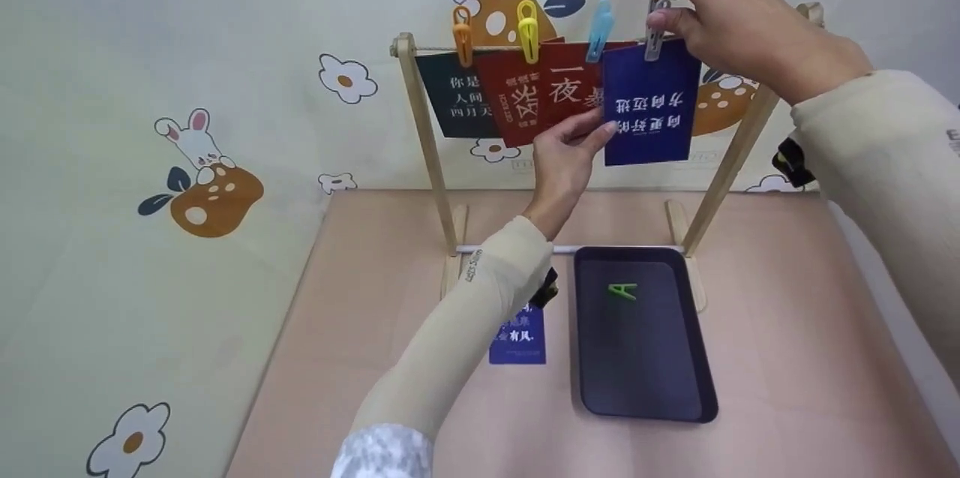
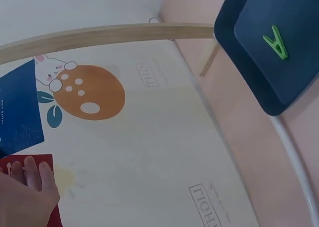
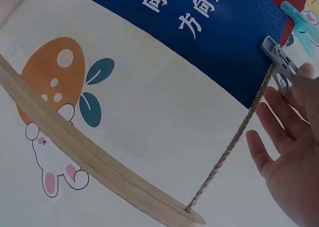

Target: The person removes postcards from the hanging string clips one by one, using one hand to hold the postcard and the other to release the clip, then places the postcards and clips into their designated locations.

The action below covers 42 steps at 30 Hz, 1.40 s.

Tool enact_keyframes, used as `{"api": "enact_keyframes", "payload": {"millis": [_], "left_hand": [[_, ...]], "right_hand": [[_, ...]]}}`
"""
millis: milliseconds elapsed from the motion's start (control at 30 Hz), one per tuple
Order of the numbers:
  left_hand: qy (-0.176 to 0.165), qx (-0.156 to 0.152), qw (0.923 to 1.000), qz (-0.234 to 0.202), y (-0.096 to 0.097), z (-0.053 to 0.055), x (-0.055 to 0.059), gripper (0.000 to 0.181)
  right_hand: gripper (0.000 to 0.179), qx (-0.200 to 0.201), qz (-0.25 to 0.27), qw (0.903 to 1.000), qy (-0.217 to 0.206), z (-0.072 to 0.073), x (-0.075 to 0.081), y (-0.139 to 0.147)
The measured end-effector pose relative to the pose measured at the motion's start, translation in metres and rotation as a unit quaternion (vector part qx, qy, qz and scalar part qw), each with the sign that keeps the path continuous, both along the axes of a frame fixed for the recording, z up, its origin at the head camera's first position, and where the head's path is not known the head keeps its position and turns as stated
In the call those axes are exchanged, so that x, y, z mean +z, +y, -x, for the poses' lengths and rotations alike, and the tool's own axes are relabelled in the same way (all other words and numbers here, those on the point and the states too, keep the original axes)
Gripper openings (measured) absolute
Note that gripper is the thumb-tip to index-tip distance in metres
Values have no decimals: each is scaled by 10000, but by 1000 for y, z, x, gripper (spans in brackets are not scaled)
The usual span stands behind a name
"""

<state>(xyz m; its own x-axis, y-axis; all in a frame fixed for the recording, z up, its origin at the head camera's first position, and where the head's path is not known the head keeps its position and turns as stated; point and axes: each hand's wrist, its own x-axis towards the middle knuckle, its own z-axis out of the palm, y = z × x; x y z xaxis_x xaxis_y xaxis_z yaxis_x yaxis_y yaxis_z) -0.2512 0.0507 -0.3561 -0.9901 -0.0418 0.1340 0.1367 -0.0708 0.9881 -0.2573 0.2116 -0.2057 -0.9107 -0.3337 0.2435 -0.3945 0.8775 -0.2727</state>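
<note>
A blue card [image 1: 651,106] with upside-down white writing hangs at the right of a rope. At its top edge my right hand [image 1: 739,20] pinches a grey clothespin [image 1: 654,39] between thumb and fingers; in the right wrist view that clothespin [image 3: 279,60] sits over card and rope. My left hand [image 1: 564,166] holds the card's lower left edge, its thumb in front and the other fingers partly hidden behind. Left of it hang a dark green card [image 1: 442,106] and two red cards [image 1: 510,114], with orange [image 1: 463,35], yellow [image 1: 528,31] and light blue [image 1: 599,31] clothespins along the rope.
The wooden stand [image 1: 426,140] carries the rope between two posts. Below it, a dark tray [image 1: 637,358] holds a green clothespin [image 1: 622,290]. Another blue card [image 1: 517,347] lies on the table [image 1: 360,388], partly behind my left forearm. A patterned cloth [image 1: 247,35] hangs behind.
</note>
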Motion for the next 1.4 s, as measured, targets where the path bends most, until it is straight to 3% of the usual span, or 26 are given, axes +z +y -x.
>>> {"api": "enact_keyframes", "payload": {"millis": [167, 533, 833, 1067, 1233, 1400], "left_hand": [[-204, 106, 9994, -249, 4, 1, -1, 22], [-407, 198, 9989, -125, 3, -1, 2, 23], [-518, 149, 9985, -28, 3, -5, 1, 24], [-499, 102, 9987, -60, 4, -8, 2, 24], [-605, 86, 9981, -115, 3, -15, 0, 23], [-800, 91, 9966, -180, 0, -22, 1, 24]], "right_hand": [[46, -84, 197, 9996, -208, 1, 2, -2], [40, -236, 650, 9972, -267, -3, 1, 1], [34, -207, 672, 9975, -80, -5, 4, 1], [32, -300, 701, 9966, 297, -7, 6, 6], [29, -277, 750, 9953, 554, -8, 7, 9], [29, -430, 984, 9929, 519, -10, 8, 12]]}}
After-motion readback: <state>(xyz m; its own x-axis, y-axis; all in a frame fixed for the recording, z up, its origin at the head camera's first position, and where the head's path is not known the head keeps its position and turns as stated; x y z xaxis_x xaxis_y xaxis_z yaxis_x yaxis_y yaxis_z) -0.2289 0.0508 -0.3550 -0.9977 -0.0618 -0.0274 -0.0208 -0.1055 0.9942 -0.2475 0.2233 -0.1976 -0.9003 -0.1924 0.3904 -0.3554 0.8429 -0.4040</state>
